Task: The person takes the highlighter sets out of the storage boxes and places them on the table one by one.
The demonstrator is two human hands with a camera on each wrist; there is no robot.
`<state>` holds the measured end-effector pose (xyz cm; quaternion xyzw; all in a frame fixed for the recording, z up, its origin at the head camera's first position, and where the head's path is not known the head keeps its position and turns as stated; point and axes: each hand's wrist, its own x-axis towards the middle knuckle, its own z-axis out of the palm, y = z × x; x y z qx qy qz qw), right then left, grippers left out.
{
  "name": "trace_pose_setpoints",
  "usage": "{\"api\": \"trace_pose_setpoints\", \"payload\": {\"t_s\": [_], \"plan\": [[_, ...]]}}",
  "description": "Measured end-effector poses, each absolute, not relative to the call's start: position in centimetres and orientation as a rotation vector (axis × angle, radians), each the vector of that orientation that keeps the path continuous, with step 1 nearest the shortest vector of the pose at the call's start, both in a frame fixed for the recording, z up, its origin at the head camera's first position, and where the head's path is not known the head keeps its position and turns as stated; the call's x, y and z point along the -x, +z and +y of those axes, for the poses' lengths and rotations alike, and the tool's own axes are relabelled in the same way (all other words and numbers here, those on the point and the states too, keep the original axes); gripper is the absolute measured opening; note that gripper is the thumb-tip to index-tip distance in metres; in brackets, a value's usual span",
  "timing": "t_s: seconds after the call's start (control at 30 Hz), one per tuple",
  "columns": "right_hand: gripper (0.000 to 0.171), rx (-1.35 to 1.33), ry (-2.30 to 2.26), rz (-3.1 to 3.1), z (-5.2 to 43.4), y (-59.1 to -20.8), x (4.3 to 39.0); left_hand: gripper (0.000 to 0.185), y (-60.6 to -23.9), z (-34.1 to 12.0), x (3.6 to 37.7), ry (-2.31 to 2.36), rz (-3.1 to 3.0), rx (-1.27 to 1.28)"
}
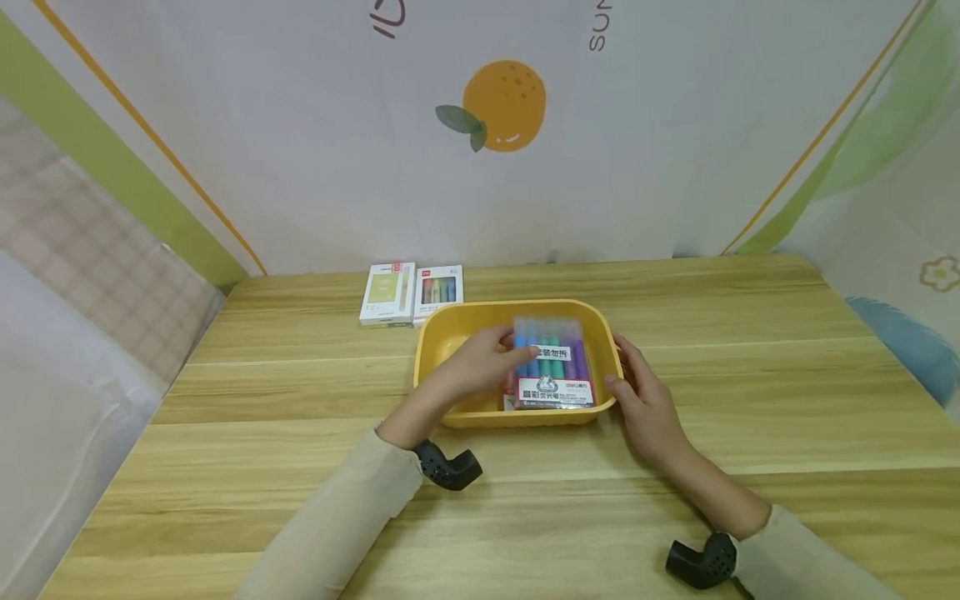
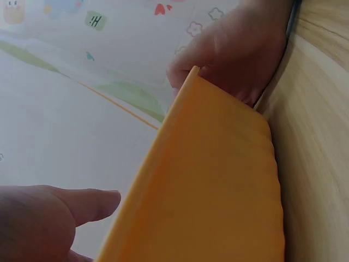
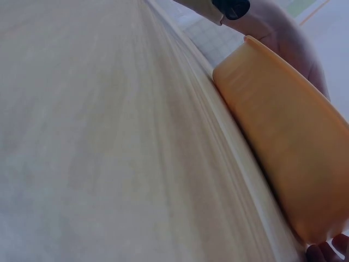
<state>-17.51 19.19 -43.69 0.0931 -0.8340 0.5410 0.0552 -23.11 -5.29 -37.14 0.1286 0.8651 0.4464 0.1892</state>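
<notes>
- Lying inside the yellow tray [image 1: 450, 329], toward its right side, is a clear pack of coloured markers [image 1: 551, 367], label end facing the near rim.
- The left hand [image 1: 480, 362] reaches over the tray's near-left part and rests on the pack's left edge, fingers bent over it with the fingertips on the plastic; whether they actually pinch it cannot be told from the head view.
- The right hand [image 1: 645, 400] sits against the outside of the tray's right wall, thumb at the near-right corner of the rim, fingers fairly straight along the wall and not wrapped round anything.
- The tray stands on the wooden tabletop [image 1: 750, 375], about midway between its left and right edges and nearer the far edge than the near one.
- From the left wrist view the tray's outer wall [image 2: 218, 180] fills the middle, with the right hand [image 2: 240, 54] pressed against its far end and a left-hand finger [image 2: 82, 204] low at the left.
- From the right wrist view the tray wall [image 3: 289, 142] runs beside bare tabletop [image 3: 109, 136]; fingertips [image 3: 327, 252] show at the bottom corner.
- Two small boxes lie flat, side by side and touching, close to the tabletop's far edge, just behind the tray's far-left corner: a white and green box [image 1: 387, 293] and a box picturing coloured pens [image 1: 438, 292].
</notes>
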Motion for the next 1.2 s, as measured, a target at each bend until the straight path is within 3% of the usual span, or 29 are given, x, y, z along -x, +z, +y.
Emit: {"api": "trace_pose_setpoints", "payload": {"t_s": [0.57,0.8,1.2], "plan": [[0.057,-0.282,1.677,-2.524,19.16,-43.74,17.61,0.065,-37.05,-5.34,23.03,1.472,2.281,-0.216],[0.056,-0.286,1.692,-2.516,19.09,-43.6,17.57,0.05,-37.31,-5.29,23.31,1.615,2.149,-0.191],[0.056,-0.282,1.688,-2.519,19.15,-43.49,17.52,0.057,-37.61,-5.22,23.57,1.642,2.11,-0.195]]}}
